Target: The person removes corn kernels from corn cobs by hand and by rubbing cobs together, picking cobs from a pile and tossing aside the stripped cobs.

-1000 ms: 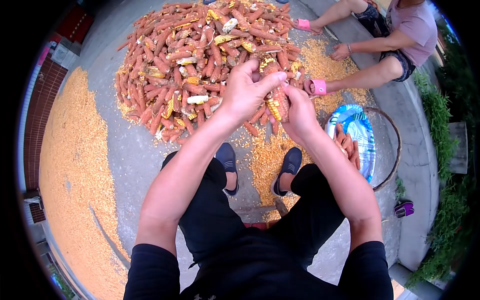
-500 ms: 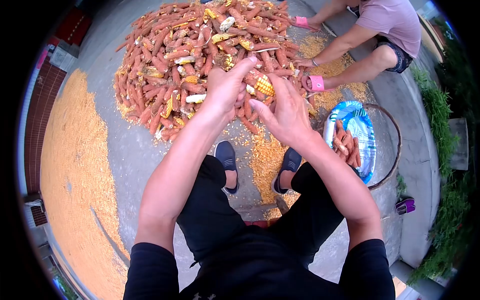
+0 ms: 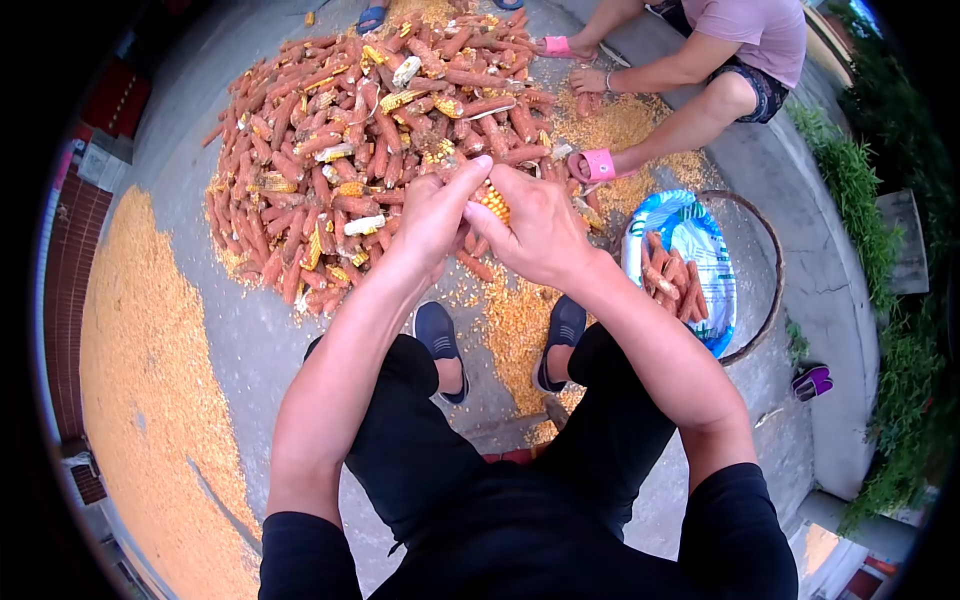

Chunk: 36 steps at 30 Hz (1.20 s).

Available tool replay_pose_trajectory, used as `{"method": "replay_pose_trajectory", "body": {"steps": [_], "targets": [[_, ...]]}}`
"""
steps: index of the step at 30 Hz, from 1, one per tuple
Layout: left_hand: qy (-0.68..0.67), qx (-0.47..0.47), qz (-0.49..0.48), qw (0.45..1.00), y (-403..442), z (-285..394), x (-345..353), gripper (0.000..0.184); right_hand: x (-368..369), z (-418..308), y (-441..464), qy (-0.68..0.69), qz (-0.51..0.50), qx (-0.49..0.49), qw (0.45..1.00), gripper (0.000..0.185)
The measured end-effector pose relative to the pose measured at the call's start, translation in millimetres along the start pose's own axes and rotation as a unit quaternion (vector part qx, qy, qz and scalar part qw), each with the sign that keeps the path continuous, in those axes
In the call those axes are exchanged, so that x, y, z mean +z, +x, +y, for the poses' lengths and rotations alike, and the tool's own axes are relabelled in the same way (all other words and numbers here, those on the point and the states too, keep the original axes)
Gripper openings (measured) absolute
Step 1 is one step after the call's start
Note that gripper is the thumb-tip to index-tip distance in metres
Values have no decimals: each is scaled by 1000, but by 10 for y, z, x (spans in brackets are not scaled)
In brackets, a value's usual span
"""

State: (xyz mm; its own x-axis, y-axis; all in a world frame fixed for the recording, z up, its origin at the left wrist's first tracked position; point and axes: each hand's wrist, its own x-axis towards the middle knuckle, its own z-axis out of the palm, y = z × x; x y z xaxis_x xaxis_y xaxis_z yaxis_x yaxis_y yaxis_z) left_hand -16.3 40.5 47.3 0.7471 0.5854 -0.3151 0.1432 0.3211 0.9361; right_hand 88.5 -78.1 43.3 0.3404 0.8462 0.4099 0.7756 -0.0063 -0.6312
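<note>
Corn ear [image 3: 495, 203], with yellow kernels on the part that shows, sits between both hands, just in front of the near right side of the cob pile [image 3: 300, 170]. Left hand [image 3: 430, 215] has its fingers curled narrowly round the ear, its thumb pointing up beside the kernels; right hand [image 3: 540, 225] closes over the other side, thumb laid across the lower part. The fingertips underneath are hidden, so how tightly they press I cannot tell.

The ear should handle as light, stiff and hard to damage, with a knobbly surface that gives good grip, though loose kernels could roll under the skin. Its thick middle looks the surest place to hold, one palm cupping each end and the thumbs free to press along the rows.

Right of the pile stands a basket with a blue and white liner [image 3: 715, 260] and bare cobs [image 3: 675, 280] inside. Beyond the pile's right edge, another person's hand [image 3: 588, 80] is low, near scattered kernels [image 3: 620, 120]. Left of the pile, a broad spread of kernels [image 3: 150, 380] covers the ground, and more kernels [image 3: 515, 340] lie between the shoes [image 3: 435, 330], nearer than the pile
</note>
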Motion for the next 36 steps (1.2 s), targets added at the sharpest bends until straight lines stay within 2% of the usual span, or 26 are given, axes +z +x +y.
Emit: {"method": "replay_pose_trajectory", "body": {"steps": [5, 8, 11, 14, 17, 18, 19, 21, 24, 27, 31, 36], "targets": [[-41, -21, -43, 998, 0, -31, -24, 42, -94, 37, 0, 146, -37, 23, 988, 32], [-45, 2, -51, 998, -37, -33, -6, 42, -39, 28, -12, 207, 6, 9, 978, 32], [-71, 64, -66, 993, -101, -25, 100, 39, 239, 244, -27, 387, 88, 94, 913, 32], [-31, 91, -40, 995, -1, -140, 64, 37, 155, 225, -24, 282, 71, 63, 955, 34], [-32, 76, -38, 996, 6, -70, 65, 40, 189, 241, 27, 440, 39, 181, 878, 36], [-49, 60, -44, 996, 9, -59, 59, 40, 138, 104, 52, 519, 45, 208, 828, 38], [-46, 55, -44, 996, 2, -43, 30, 40, 162, 213, 48, 476, 51, 183, 858, 40], [-45, 44, -48, 997, -3, -8, 22, 40, 4, 264, 29, 412, -14, 228, 882, 42], [-50, 55, -35, 997, 3, 5, -41, 40, -142, 152, 7, 307, -63, 155, 937, 44], [-49, 59, -23, 997, 25, 20, -67, 39, -59, 121, -14, 143, -7, -31, 989, 44], [-42, 67, -51, 996, 13, 14, -78, 40, -53, 73, -26, 152, 19, -13, 988, 37], [-37, 72, -51, 995, -25, 25, -59, 43, 145, 84, -97, 179, 40, 84, 980, 39]]}}
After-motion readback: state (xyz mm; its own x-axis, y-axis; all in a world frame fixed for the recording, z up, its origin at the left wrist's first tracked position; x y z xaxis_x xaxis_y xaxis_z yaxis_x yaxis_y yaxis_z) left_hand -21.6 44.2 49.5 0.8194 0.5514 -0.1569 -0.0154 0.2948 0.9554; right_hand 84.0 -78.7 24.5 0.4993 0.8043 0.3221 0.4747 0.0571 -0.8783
